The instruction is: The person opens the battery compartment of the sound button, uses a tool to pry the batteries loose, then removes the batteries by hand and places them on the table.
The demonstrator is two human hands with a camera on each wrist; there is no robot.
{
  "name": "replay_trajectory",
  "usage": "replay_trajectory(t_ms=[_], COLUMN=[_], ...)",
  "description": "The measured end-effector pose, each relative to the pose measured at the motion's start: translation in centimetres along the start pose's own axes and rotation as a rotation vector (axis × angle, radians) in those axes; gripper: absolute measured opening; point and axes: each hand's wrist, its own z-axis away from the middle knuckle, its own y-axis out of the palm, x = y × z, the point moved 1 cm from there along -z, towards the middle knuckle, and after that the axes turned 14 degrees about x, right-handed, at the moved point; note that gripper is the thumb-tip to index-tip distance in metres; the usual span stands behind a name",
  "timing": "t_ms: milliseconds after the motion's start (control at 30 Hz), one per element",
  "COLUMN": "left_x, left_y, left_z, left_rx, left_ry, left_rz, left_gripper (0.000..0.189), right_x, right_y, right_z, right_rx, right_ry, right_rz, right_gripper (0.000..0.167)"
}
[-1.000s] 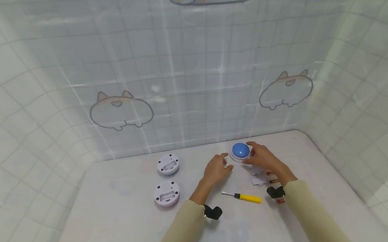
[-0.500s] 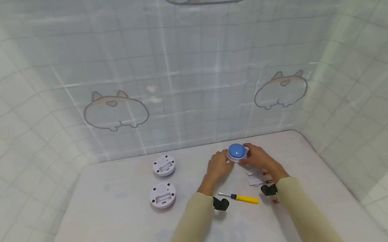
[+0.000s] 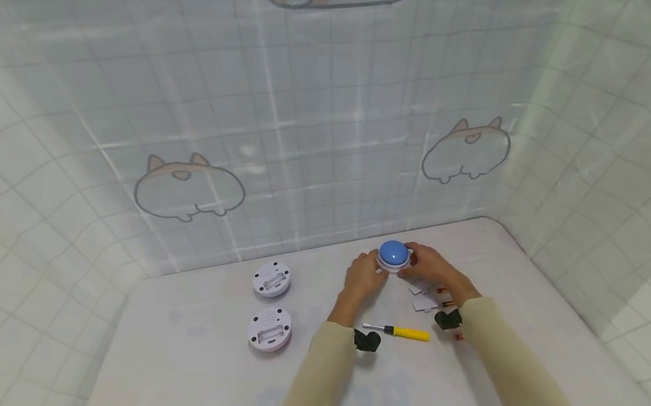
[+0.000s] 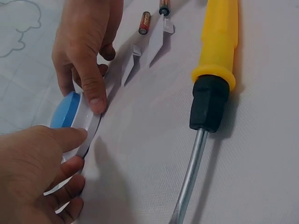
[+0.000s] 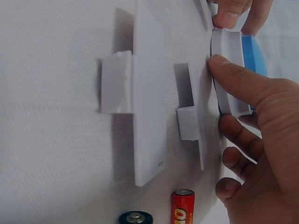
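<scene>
A round push button with a blue dome and white base sits near the back of the table, dome upward. My left hand grips its rim from the left. On the opposite side my right hand holds the rim between thumb and fingers. In the left wrist view both thumbs press on the white base. The right wrist view shows the right thumb along the base, with the other fingers curled beneath. A screwdriver with a yellow handle lies in front of the hands.
Two white round units lie at the left, battery compartments uncovered and facing up. Thin white battery covers rest near the right hand. Red batteries lie beside them, partly hidden by the right arm. A patterned curtain rises behind the table.
My left hand has moved right, up to the button, and taken hold of its rim. My right hand has stayed at the button's right side. The head view has shifted slightly.
</scene>
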Motion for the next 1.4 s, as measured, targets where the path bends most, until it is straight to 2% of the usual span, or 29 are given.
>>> replay_trajectory(t_ms=[367,567,867,1033,1400], left_x=[0.1,0.5,1.3,2.1,4.0], left_y=[-0.5,-0.8,-1.5,-1.4,-1.5], left_z=[0.5,1.5,4.7,7.1,11.4], left_rx=[-0.004,-0.010,-0.040,-0.041,-0.108], left_ry=[0.021,0.060,0.100,0.089,0.176], left_rz=[-0.013,-0.003,0.008,0.059,0.158], left_gripper=[0.049,0.054,0.062,0.064,0.067], right_x=[0.2,0.7,1.9,3.1,5.3], right_y=[0.0,0.2,1.3,2.1,4.1], right_z=[0.0,0.7,1.9,2.6,5.2], right_rx=[-0.004,-0.008,-0.018,-0.013,-0.013], right_ry=[-0.012,-0.040,-0.119,-0.177,-0.210], right_rz=[-0.014,-0.033,0.018,0.060,0.082], right_gripper=[0.080,0.079,0.081,0.082,0.081])
